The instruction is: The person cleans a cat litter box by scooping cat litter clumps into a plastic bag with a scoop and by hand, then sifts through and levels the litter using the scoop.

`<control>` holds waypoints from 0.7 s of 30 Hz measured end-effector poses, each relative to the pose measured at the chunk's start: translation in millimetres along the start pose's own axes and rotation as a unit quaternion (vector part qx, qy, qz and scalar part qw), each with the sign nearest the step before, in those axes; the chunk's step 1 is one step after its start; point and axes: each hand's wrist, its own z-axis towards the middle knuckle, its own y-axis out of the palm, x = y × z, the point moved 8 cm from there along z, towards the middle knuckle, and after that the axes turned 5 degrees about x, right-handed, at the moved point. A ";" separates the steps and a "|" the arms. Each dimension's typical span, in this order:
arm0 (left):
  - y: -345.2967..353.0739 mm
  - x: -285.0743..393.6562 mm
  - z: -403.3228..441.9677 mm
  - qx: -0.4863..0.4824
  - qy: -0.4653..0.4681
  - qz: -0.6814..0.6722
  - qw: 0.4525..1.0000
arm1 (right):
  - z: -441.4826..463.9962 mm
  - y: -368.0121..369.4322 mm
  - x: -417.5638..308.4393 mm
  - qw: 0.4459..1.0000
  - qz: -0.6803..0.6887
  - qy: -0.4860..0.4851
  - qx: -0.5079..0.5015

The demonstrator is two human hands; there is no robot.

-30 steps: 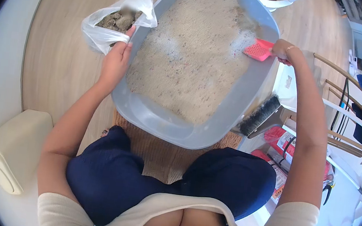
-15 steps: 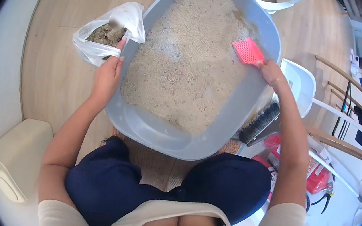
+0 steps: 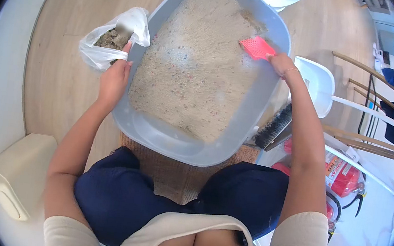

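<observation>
The left hand (image 3: pixel 112 86) grips a white bag (image 3: pixel 92 56) left of the grey tray (image 3: pixel 174 148), a blur masking some clumps (image 3: pixel 110 41) inside. The right hand (image 3: pixel 282 66) clasps the pink scoop (image 3: pixel 255 47) by its mostly hidden handle at the tray's far right; whether the scoop touches the sand (image 3: pixel 197 74) is unclear.

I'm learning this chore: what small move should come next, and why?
Probably slide the scoop toward the darker patch in the litter: the right hand has it close by, it looks empty, and the left hand holds the bag open beside the tray.
</observation>
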 end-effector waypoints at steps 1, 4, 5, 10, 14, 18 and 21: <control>0.5 -2.1 0.4 0.007 0.003 -0.006 1.000 | -5.0 -7.5 -2.0 1.000 -0.004 -0.002 0.009; -4.1 3.3 -0.2 0.048 0.058 0.020 0.997 | -13.7 -16.3 -4.4 0.991 -0.128 -0.018 0.035; -1.7 0.1 0.7 0.029 0.037 0.019 0.999 | -14.0 -20.7 -4.4 0.987 -0.149 -0.029 0.060; -2.3 1.0 0.2 0.018 0.034 0.015 0.999 | -9.1 -23.9 -5.2 0.988 -0.147 0.028 0.043; 2.5 -2.5 1.8 0.013 0.031 -0.015 0.999 | -1.9 -27.2 -9.1 0.982 -0.181 -0.010 0.057; 1.7 -1.4 2.2 -0.009 0.016 -0.038 0.999 | 8.0 -30.9 -10.6 0.982 -0.183 -0.034 0.026; 1.5 -0.4 4.9 0.041 0.065 -0.035 0.996 | 21.2 -26.3 -5.9 0.982 -0.181 -0.041 0.041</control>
